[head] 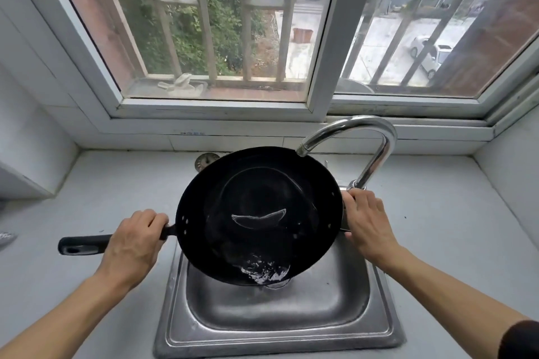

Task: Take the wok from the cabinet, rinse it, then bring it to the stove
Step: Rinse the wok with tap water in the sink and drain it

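Head view: you tilt the wok (259,213) over the sink (274,326), water spilling off its near rim. Left hand (134,245) wraps the handle; right hand (364,224) curls on the far rim. Wet, likely heavy, slippery: keep both grips.

Barred window (221,26), grey countertop (116,183), apparently tiled walls (26,114)

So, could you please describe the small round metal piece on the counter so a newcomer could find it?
Start at the steel sink below the window. Behind the black wok, on the grey counter, lies a sink strainer, partly hidden by the wok's rim. It is the only small perforated metal disc there.
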